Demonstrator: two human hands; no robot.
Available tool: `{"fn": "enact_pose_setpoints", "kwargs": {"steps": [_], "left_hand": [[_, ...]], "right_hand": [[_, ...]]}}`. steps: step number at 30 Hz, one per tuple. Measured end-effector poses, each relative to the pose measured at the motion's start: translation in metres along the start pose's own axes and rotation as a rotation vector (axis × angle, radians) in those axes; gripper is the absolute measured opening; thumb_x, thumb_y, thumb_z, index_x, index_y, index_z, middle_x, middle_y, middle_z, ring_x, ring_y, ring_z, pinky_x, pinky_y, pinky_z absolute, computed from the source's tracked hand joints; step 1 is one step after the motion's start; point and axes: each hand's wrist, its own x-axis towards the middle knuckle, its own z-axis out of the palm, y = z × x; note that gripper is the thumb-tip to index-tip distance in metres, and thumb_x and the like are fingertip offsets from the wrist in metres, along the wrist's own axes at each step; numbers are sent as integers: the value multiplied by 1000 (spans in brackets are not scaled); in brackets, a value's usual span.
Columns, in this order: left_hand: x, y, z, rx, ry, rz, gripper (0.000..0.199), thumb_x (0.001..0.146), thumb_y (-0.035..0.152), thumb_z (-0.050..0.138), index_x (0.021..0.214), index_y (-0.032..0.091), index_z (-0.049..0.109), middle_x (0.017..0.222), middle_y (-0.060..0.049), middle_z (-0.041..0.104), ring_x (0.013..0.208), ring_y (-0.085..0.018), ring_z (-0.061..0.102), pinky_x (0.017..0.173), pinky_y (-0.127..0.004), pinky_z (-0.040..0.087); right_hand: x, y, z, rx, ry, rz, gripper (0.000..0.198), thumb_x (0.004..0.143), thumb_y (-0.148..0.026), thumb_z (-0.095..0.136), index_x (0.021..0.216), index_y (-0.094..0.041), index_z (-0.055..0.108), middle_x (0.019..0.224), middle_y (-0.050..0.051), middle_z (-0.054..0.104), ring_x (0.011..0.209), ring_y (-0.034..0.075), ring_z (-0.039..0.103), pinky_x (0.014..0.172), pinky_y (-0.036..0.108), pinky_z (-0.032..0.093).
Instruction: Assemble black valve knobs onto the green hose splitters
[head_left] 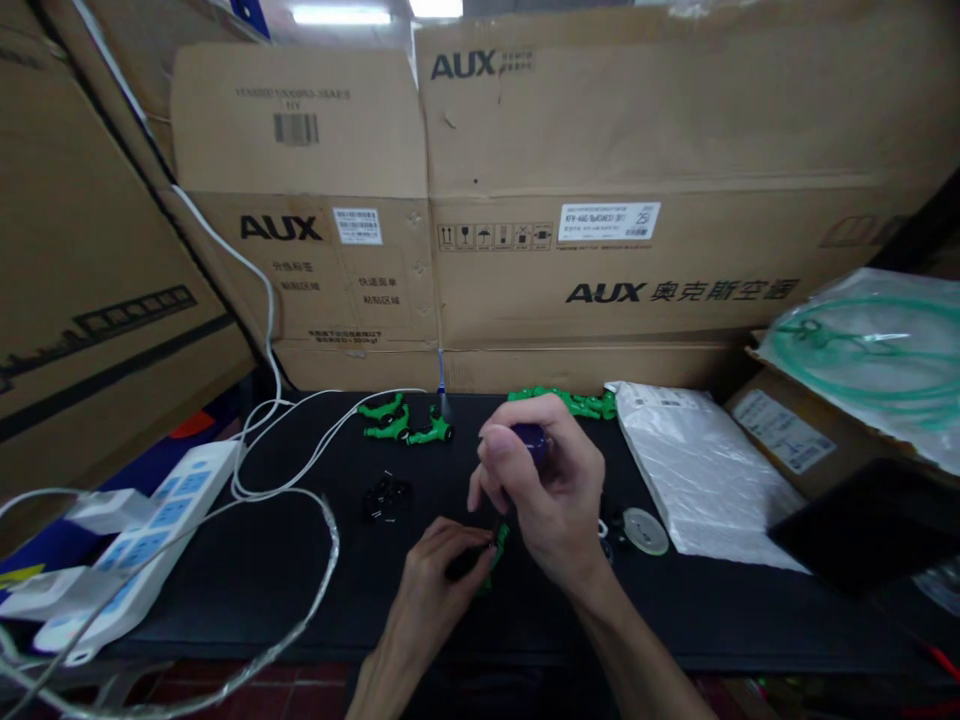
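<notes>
My right hand (pixel 544 490) is wrapped round the dark purple handle of a screwdriver (pixel 531 442), whose shaft points down toward the table. Its tip meets a small green part (pixel 499 550) near the fingers of my left hand (pixel 442 570). That left hand pinches the green part against the black tabletop, and much of the part is covered by my fingers. A pile of small dark screws (pixel 388 495) lies to the left of my hands. Farther back sit several green parts with black pieces (pixel 409 425), and another row of green parts (pixel 570 402) lies behind my right hand.
A white power strip (pixel 161 530) with plugs and looping white cables stands at the left. To the right are a round disc (pixel 645 531), a white plastic bag (pixel 690 480), a cardboard box (pixel 787 440) and a dark flat panel (pixel 862 530). Large cardboard sheets (pixel 510 300) wall the back.
</notes>
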Motion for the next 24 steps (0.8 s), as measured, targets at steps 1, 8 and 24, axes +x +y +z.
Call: {"fn": "enact_pose_setpoints", "kwargs": {"steps": [1,8,24], "left_hand": [[0,0,0,-1,1,-6,11,87,12,71,90,21,77,88,-3,79,84,-21,74,75,-32,64],[-1,-5,3,7,20,-5,13,85,10,72,86,22,76,83,-2,78,80,-20,74,74,-30,64],[-10,-25,15,88,56,91,14,90,26,74,104,22,75,89,-3,79,81,-20,75,75,-30,64]], "right_hand": [[1,3,1,11,11,-13,12,97,-35,64,94,-23,62,64,-7,51,45,8,45,45,22,45],[4,7,5,86,-7,-115,13,102,-29,51,107,-23,62,81,-3,57,62,10,56,61,28,52],[18,10,4,214,-2,-34,9,95,-30,54,97,-28,46,74,-7,56,47,7,51,47,21,51]]}}
